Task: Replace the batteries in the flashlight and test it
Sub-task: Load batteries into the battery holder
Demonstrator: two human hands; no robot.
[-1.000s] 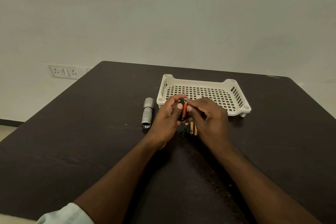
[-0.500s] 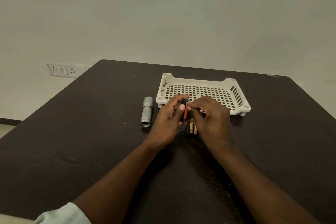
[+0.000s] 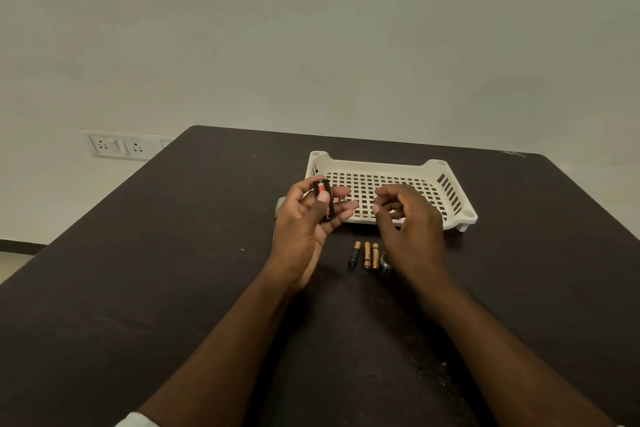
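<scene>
A broad, dark, matt table (image 3: 145, 288) with rounded corners is seen, scuffed and speckled in places, and on it, toward its far side, a cream plastic tray (image 3: 450, 191) is set, shallow and rectangular, with a gridded, perforated floor, slotted walls and round corner posts. Inside the tray, at its near-left part, small orange-brown cylinders (image 3: 338, 199) are glimpsed between the fingers; what they are cannot be told. Just left of the tray, a sliver of the grey metal flashlight body (image 3: 280, 206) is shown behind the left hand (image 3: 304, 222). A black battery holder (image 3: 324, 201), a short cylinder with an orange-labelled cell seated in it, is held upright over the tray's near-left corner by that hand, pinched between the thumb and the curled fingers. The right hand (image 3: 408, 218) is held over the tray's near edge, its fingers loosely curled and nothing gripped. Half a second earlier both hands were joined on the holder; since then the right hand has been drawn away to the right and the holder has been carried slightly leftward. In front of the tray's near edge three slim batteries (image 3: 364, 255) are laid side by side, one black with a gold tip and two gold, and a dark round cap (image 3: 385, 262) is placed just right of them.
</scene>
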